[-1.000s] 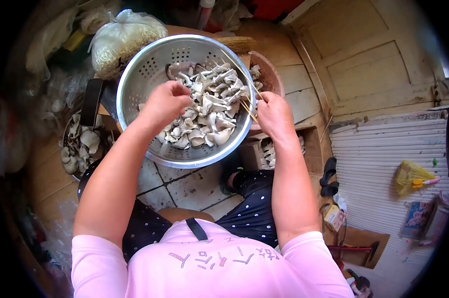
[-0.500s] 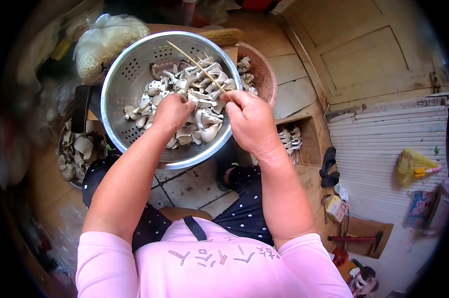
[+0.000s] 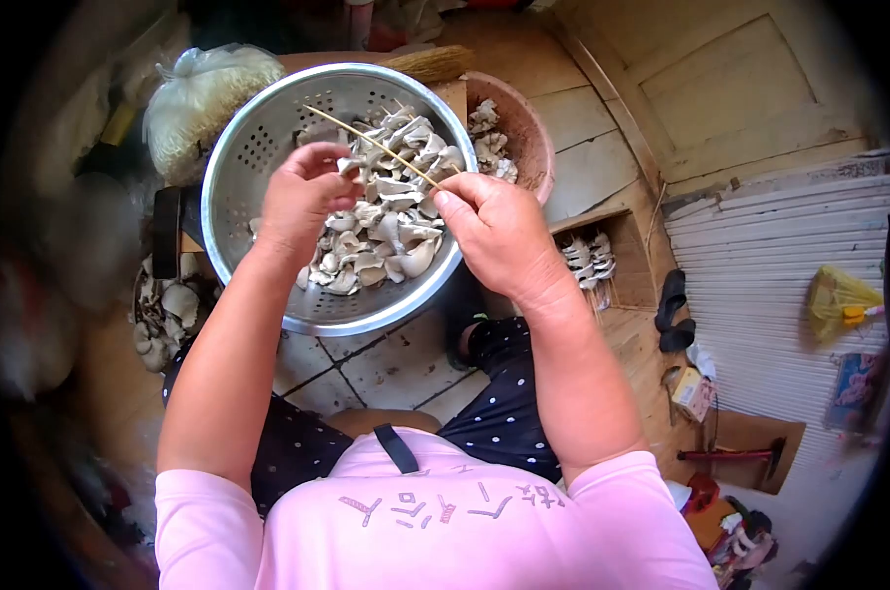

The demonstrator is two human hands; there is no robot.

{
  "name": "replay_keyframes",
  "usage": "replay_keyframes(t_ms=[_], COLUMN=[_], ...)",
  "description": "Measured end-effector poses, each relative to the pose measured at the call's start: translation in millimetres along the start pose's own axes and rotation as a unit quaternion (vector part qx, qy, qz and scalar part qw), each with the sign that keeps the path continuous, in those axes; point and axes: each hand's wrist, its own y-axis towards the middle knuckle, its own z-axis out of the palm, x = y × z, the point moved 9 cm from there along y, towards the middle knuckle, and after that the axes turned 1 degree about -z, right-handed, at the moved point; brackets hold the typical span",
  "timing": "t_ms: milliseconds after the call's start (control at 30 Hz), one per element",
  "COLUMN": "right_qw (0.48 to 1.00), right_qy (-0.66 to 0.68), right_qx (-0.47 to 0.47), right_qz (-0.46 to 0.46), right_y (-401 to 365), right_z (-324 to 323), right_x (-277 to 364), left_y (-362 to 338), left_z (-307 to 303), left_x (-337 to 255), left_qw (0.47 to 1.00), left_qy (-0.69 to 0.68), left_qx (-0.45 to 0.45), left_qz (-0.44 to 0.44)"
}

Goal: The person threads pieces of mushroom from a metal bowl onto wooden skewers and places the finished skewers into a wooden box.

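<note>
A steel colander (image 3: 312, 320) full of torn grey oyster mushrooms (image 3: 391, 231) sits in front of me. My right hand (image 3: 499, 231), at the colander's right rim, pinches a thin bamboo skewer (image 3: 371, 143). Its bare, pointed length slants up and left over the mushrooms. Above the left part of the pile, my left hand (image 3: 312, 197) has its fingers curled around a small mushroom piece (image 3: 350, 169) at the fingertips. That piece is a little below and apart from the skewer.
Behind the colander stands a pink basin (image 3: 534, 147) with more mushrooms. Loaded skewers (image 3: 590, 261) lie in a wooden box (image 3: 637, 261) at right. A clear bag (image 3: 204, 98) of pale pieces is at upper left; more mushrooms (image 3: 175, 305) fill a container at left.
My left hand has lifted out of the pile, up and left, with a mushroom piece at its fingertips. The skewer's tip has swung lower and left; my right hand still grips it.
</note>
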Motion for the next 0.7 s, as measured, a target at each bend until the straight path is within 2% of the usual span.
replay_keyframes(t_ms=[100,200,400,467,700], right_qw=[0.999,0.999,0.995,0.988,0.989], right_qy=[0.016,-0.003,-0.010,0.062,0.060], right_qx=[0.035,0.041,0.088,0.104,0.102], right_qz=[0.032,0.022,0.045,0.094,0.090], right_y=[-2.4,-3.9,-8.2,-11.5,-10.0], right_z=[5.1,9.5,17.4,20.6,20.3], right_x=[-0.9,-0.5,4.9,3.1,4.2], left_y=[-12.0,-11.4,-14.5,-15.7,-9.6], left_z=[-10.0,-22.7,-48.0,-55.8,-67.0], left_x=[-24.5,-29.3,-38.6,-43.1,-38.7], left_qw=[0.995,0.983,0.983,0.980,0.977], left_qy=[-0.091,-0.182,-0.150,-0.152,-0.182], left_qx=[-0.017,-0.003,-0.093,-0.119,-0.100], left_qz=[0.024,0.008,0.047,0.053,0.051])
